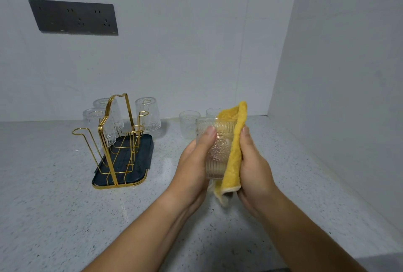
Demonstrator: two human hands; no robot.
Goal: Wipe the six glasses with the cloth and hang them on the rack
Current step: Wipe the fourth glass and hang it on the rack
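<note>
Speckled grey surface [65,206]; clear embossed ribbed glass [218,149] held above it, upright, mouth up, long axis vertical. Left hand [194,167] grips glass; right hand [255,171] presses yellow cloth [234,151] against its side.

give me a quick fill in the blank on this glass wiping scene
The left hand grips a glass while the right hand presses a ____ cloth against it.
On the gold rack hang ____ upside-down glasses.
Behind the held glass, ____ more glasses stand upright on the counter.
Missing words: yellow, three, two.
</note>
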